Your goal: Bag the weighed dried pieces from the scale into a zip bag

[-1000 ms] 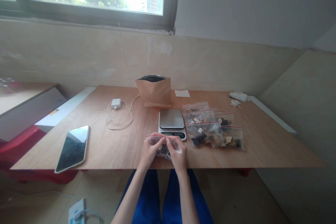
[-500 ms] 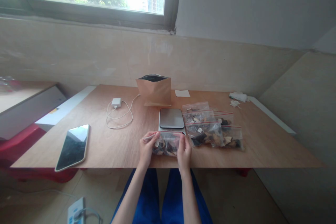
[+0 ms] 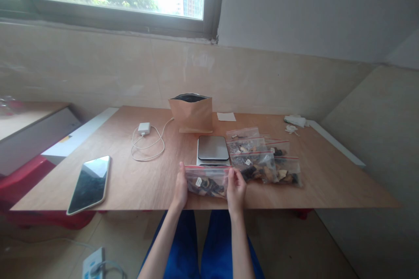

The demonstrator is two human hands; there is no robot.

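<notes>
A clear zip-lock bag [image 3: 207,187] with a red seal strip stands before me at the table's near edge. Dark and pale dried pieces, perhaps dried mushrooms, and a small white packet are inside it. My left hand [image 3: 180,187] is at the bag's left end, upright against its edge, with some fingers hidden. At the upper right corner, my right hand [image 3: 236,188] pinches the bag between thumb and fingers. Just beyond it is a flat scale [image 3: 213,148] with a metal top, its front partly covered by the bag.
Several similar filled bags [image 3: 257,168] lie overlapping right of the scale. An open brown paper pouch [image 3: 193,115] stands behind it, near a white paper [image 3: 226,117]. Leftward are a white charger [image 3: 144,128] with its cable and a tablet [image 3: 89,183]. Crumpled white wrappers [image 3: 295,121] lie far right.
My hands have moved apart along the bag, the left one going from a pinch on the top strip to the left edge. The bag is now stretched flatter and its strip straighter.
</notes>
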